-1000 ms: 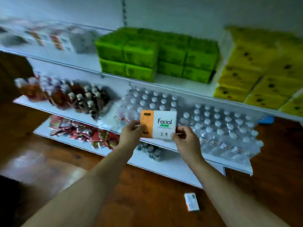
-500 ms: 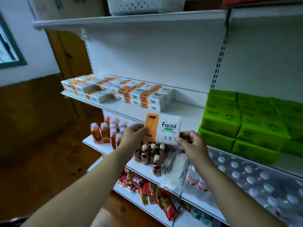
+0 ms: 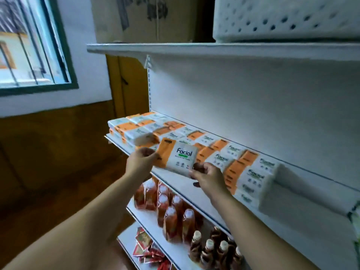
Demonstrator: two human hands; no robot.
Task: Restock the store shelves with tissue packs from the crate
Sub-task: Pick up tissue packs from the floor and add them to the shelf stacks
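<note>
I hold one white-and-orange "Facial" tissue pack (image 3: pixel 179 156) between both hands, tilted, just in front of the white shelf (image 3: pixel 175 182). My left hand (image 3: pixel 141 162) grips its orange left end. My right hand (image 3: pixel 209 177) grips its lower right corner. Behind the pack, several matching tissue packs (image 3: pixel 229 158) lie in rows along the shelf, stacked two high from the left end to the right. The crate is out of view.
Orange drink bottles (image 3: pixel 169 211) and dark bottles (image 3: pixel 214 250) fill the shelf below; red sachets (image 3: pixel 148 248) lie on the lowest one. A cardboard box (image 3: pixel 148 18) and a white perforated basket (image 3: pixel 282 16) sit on the top shelf. A window (image 3: pixel 29 41) is at left.
The view swung up and left from the water bottles and green packs to the tissue shelf. Both hands carried the pack up to the row of matching packs.
</note>
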